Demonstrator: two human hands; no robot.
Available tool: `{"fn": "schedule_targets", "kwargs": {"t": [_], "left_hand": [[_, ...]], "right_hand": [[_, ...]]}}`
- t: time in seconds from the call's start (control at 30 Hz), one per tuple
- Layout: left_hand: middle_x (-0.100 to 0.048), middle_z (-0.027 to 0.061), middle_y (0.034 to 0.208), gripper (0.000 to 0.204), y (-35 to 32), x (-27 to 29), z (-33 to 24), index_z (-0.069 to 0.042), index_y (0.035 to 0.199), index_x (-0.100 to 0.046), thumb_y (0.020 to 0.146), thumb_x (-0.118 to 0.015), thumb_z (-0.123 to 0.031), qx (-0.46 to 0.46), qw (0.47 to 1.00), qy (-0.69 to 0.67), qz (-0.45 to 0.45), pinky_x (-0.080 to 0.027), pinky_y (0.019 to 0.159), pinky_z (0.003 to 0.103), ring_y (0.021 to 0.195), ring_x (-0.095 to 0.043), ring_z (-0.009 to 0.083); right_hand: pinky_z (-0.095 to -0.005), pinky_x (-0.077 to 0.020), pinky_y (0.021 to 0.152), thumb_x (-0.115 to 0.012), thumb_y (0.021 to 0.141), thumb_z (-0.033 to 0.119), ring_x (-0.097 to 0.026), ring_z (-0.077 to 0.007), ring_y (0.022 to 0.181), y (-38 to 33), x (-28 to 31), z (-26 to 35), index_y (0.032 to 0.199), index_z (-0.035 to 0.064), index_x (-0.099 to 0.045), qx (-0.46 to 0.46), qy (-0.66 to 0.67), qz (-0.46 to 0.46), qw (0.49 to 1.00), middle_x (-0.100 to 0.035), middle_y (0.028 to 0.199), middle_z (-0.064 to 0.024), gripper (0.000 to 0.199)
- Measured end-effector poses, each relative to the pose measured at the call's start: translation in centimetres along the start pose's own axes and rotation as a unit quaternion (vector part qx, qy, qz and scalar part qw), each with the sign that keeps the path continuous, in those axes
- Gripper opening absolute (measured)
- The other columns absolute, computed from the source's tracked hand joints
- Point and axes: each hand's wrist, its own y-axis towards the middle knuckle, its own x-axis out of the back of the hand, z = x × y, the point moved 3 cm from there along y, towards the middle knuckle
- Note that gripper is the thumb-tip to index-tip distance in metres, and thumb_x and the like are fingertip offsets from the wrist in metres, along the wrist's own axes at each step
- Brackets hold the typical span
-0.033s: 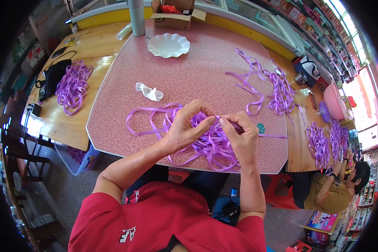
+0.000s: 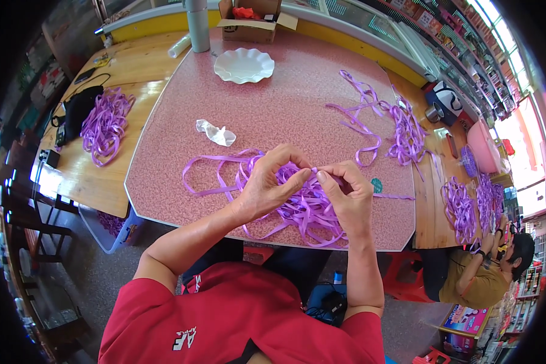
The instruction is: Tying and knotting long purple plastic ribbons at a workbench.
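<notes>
Over the near part of the pink speckled table [image 2: 158,182], my left hand [image 2: 273,182] and my right hand [image 2: 352,193] meet, thumbs and forefingers pinched together. Between the fingertips is a small piece of purple ribbon [image 2: 314,172]; its exact shape there is mostly covered by the fingers. Beneath both hands lies a loose heap of the same ribbon [image 2: 312,215], with one long loop reaching out to the left. A narrow ribbon end [image 2: 397,196] extends past my right hand toward the table's right edge.
A crumpled white tissue [image 2: 216,133], a scalloped white plate [image 2: 244,65], a tall grey-green flask [image 2: 197,27] and an open cardboard box [image 2: 249,30] stand farther off. More ribbon lies left [image 2: 107,124] and right [image 2: 408,130]. A co-worker [image 2: 482,267] sits at the right.
</notes>
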Motion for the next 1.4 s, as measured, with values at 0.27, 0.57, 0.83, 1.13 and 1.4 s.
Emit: {"fn": "schedule_targets", "kwargs": {"t": [0.27,0.57,0.83,1.13,1.4], "left_hand": [[-0.063,0.0061,0.096,0.011,-0.1,-0.3,0.2,-0.002,0.098,-0.063,0.090,-0.068,-0.006,0.005,1.000,0.026,0.013,-0.045,0.087,0.031,0.095,-0.059,0.0146],[-0.062,0.0038,0.091,0.013,0.0,-0.1,-0.3,-0.002,0.096,-0.061,0.093,-0.066,-0.013,0.063,0.998,-0.004,0.014,-0.044,0.086,0.029,0.093,-0.057,0.0119],[-0.061,0.0099,0.102,0.029,0.6,0.4,-1.1,-0.005,0.112,-0.060,0.085,-0.069,-0.010,-0.074,0.991,0.106,0.047,-0.042,0.096,0.039,0.103,-0.059,0.0241],[-0.062,0.0060,0.091,0.022,0.5,1.6,-3.1,-0.008,0.095,-0.064,0.076,-0.073,-0.011,-0.279,0.851,0.404,0.187,-0.035,0.108,0.055,0.102,-0.061,0.0238],[-0.064,0.0055,0.095,0.019,-1.1,4.5,-3.1,-0.008,0.097,-0.065,0.081,-0.072,-0.015,-0.194,0.892,0.290,0.288,-0.037,0.105,0.051,0.099,-0.061,0.0244]], "right_hand": [[-0.0173,-0.0387,0.060,-0.070,0.089,0.001,-0.050,-0.0012,0.071,-0.1,0.1,-0.1,0.099,-0.0012,-0.069,-0.024,-0.020,0.021,0.999,-0.060,0.086,0.0036,0.010],[-0.0204,-0.0387,0.059,-0.074,0.086,0.002,-0.050,-0.0042,0.069,0.0,0.2,1.4,0.097,0.0018,-0.073,0.063,-0.126,0.016,0.990,-0.057,0.081,0.0021,0.011],[-0.0217,-0.0387,0.059,-0.072,0.086,0.001,-0.050,-0.0052,0.068,-0.1,1.1,1.1,0.090,-0.0011,-0.070,0.016,-0.085,0.037,0.996,-0.059,0.079,0.0002,0.004],[-0.0334,-0.0434,0.058,-0.075,0.082,0.004,-0.057,-0.0213,0.064,-0.3,0.4,1.5,0.084,0.0000,-0.069,0.090,-0.148,0.075,0.982,-0.060,0.073,-0.0093,0.007],[-0.0352,-0.0465,0.057,-0.075,0.083,0.009,-0.062,-0.0244,0.066,-1.7,-1.3,0.7,0.083,0.0034,-0.071,0.159,-0.118,0.139,0.970,-0.062,0.074,-0.0087,0.007]]}}
